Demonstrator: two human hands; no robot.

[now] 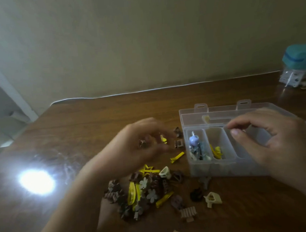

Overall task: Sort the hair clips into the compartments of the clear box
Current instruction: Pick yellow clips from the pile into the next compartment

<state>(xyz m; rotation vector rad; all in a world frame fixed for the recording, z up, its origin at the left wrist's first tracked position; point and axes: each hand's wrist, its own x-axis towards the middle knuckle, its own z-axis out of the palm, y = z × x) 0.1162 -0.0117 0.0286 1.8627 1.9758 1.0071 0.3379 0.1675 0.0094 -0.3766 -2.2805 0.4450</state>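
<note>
A clear box (220, 170) with its lid folded back stands on the wooden table at the right. Its left compartment holds blue clips (196, 145) and the middle one yellow clips (217, 151). My right hand (277, 137) hovers over the right compartment, fingers curled, nothing visible in it. My left hand (141, 146), blurred, is left of the box and grips a small brown clip (143, 143) and a yellow clip (163, 138). A pile of brown, yellow and pale clips (145, 192) lies in front of the box.
Loose clips lie near the box: a yellow bar clip (177, 157), brown clips (179, 143), a cream claw clip (212, 199). A teal-lidded clear jar (296, 67) stands at the far right. A bright light glare (37, 181) marks the table's left. The wall runs along the back.
</note>
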